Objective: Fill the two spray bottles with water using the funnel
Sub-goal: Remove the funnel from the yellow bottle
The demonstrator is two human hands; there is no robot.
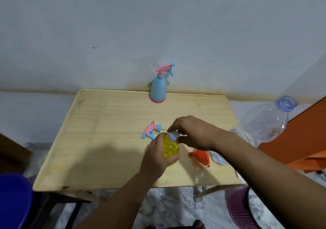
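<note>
A clear yellow spray bottle (170,148) stands near the middle of the wooden table (109,140). My left hand (157,158) wraps around its body. My right hand (192,133) pinches the pale blue top (173,136) at the bottle's neck. A loose pink and blue spray head (150,130) lies on the table just left of the bottle. An orange funnel (201,156) lies on its side to the right, partly under my right forearm. A blue spray bottle (158,89) with its pink head fitted stands upright at the far edge.
A large clear water bottle (264,121) with an open blue neck leans off the table's right edge. A pink mesh basket (241,209) stands on the floor at the right. A blue object (14,200) is at the lower left. The wall is close behind the table.
</note>
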